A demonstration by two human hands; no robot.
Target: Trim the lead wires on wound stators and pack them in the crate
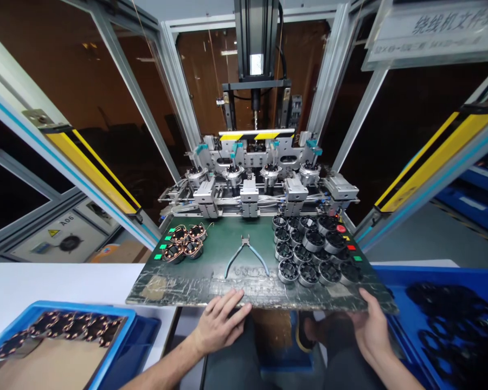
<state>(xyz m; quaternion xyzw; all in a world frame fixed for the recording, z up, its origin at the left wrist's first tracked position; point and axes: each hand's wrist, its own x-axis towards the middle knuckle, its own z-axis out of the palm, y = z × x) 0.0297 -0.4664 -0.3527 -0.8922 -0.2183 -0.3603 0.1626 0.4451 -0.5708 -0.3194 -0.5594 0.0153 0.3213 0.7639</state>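
Note:
My left hand (pixel 222 323) rests on the front edge of the dark green work mat (pixel 228 246), fingers stretched flat and apart, holding nothing. My right hand (pixel 372 325) lies on the mat's front right edge, fingers curled over the rim. Blue-handled cutting pliers (pixel 246 254) lie in the middle of the mat, a little beyond my left hand. A small cluster of copper-wound stators (pixel 186 242) sits at the mat's left. Several bare metal stator cores (pixel 315 249) are grouped at its right.
A winding machine fixture (pixel 260 179) with several stations stands behind the mat, inside a framed enclosure with yellow light-curtain bars (pixel 93 170). A blue tray (pixel 61 338) of wound stators sits at lower left; a blue bin (pixel 451 319) of dark parts at lower right.

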